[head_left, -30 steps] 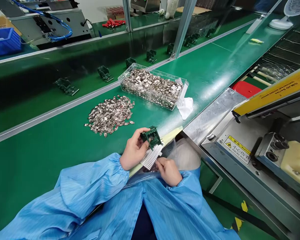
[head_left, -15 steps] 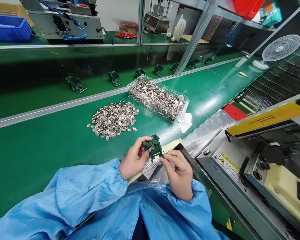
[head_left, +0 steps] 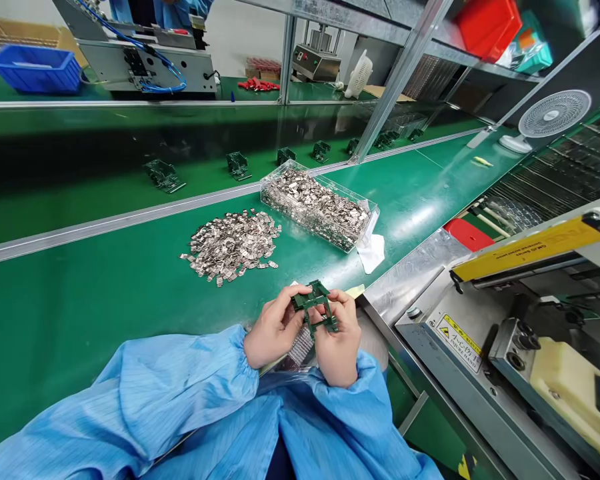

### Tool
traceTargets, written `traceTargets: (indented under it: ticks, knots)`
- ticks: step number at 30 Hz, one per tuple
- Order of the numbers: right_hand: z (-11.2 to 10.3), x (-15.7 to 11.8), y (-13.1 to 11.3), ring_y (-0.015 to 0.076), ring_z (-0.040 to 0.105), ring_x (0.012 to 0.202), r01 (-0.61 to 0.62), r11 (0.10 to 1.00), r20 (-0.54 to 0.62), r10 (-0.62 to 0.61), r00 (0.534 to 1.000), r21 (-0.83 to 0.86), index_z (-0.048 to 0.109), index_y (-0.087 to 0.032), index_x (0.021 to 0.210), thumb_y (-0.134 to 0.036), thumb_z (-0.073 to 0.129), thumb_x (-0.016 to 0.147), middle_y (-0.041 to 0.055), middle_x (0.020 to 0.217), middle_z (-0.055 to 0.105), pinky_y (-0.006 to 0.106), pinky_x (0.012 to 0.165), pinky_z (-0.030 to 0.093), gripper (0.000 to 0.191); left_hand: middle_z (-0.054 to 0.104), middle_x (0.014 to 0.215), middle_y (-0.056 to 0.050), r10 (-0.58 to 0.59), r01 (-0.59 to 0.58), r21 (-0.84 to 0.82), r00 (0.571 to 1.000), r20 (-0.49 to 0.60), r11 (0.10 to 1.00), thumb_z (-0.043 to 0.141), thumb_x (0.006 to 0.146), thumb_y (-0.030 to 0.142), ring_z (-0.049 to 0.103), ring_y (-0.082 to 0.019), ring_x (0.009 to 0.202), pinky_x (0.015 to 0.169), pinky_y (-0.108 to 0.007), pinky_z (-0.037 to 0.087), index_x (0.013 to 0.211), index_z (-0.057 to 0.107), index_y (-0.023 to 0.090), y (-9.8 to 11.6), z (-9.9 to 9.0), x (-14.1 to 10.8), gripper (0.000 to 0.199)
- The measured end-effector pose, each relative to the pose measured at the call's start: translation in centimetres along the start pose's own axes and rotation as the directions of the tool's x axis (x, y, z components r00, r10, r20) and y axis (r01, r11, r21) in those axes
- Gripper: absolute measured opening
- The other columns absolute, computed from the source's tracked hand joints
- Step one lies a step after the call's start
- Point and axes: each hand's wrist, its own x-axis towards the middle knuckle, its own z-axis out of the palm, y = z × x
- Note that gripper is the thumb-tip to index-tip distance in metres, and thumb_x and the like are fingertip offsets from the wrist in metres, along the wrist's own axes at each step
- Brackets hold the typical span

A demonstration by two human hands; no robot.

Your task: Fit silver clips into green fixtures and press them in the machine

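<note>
The left hand (head_left: pixel 274 328) is partly curled, its thumb and fingers pinching the left side of a green plastic part (head_left: pixel 316 307). The right hand (head_left: pixel 341 340) is also partly closed, gripping the part's right side; whether a small piece sits between its fingers I cannot tell. The part is between the 2 hands, over the near edge of the green table (head_left: pixel 130 297), just above a sheet of small metal pieces (head_left: pixel 301 351). Farther left lies a loose metal pile (head_left: pixel 233 247); to its right, on the far side, stands 1 clear box (head_left: pixel 371 230) of metal pieces, touching a white cloth (head_left: pixel 373 253). At right is a machine (head_left: pixel 525 250) with a yellow bar.
</note>
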Motion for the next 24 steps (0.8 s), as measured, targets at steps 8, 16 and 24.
traceTargets:
  ticks: [8,16,24]
  knots:
    - [-1.1,0.0,0.8,0.0216,0.06,0.1,-0.229,0.889,0.137,0.189,0.972,0.397,0.054,-0.021,0.093,-0.03,0.07,0.081,0.0094,0.117,0.058,0.031,0.074,0.052,0.022,0.064,0.097,-0.005,-0.018,0.016,0.031,0.998,0.063,0.999,0.048,0.093,0.022,0.049,-0.009,0.059,0.056,-0.022,0.04,0.124,0.049,0.019,0.5,-0.6,-0.1,0.031]
    - [-9.2,-0.7,-1.4,0.0284,0.05,0.125,0.248,0.94,0.253,-0.305,0.918,0.233,0.046,-0.03,0.138,-0.027,0.076,0.082,0.0093,0.135,0.054,0.043,0.098,0.047,0.064,0.063,0.114,-0.008,-0.013,-0.038,0.097,0.877,0.481,0.995,0.046,0.092,0.019,0.063,-0.014,0.081,0.063,-0.021,0.049,0.126,0.048,0.021,6.7,-1.1,1.4,0.033]
    - [-23.1,-8.2,2.1,0.0288,0.061,0.11,0.104,0.985,-0.45,-0.03,0.892,0.14,0.057,-0.023,0.126,-0.039,0.081,0.074,0.0107,0.119,0.063,0.046,0.093,0.052,0.059,0.068,0.117,-0.011,0.258,-0.246,-0.14,0.556,0.79,0.959,0.058,0.09,0.025,0.067,-0.02,0.104,0.086,-0.03,0.055,0.137,0.046,0.018,12.6,10.7,9.2,0.049]
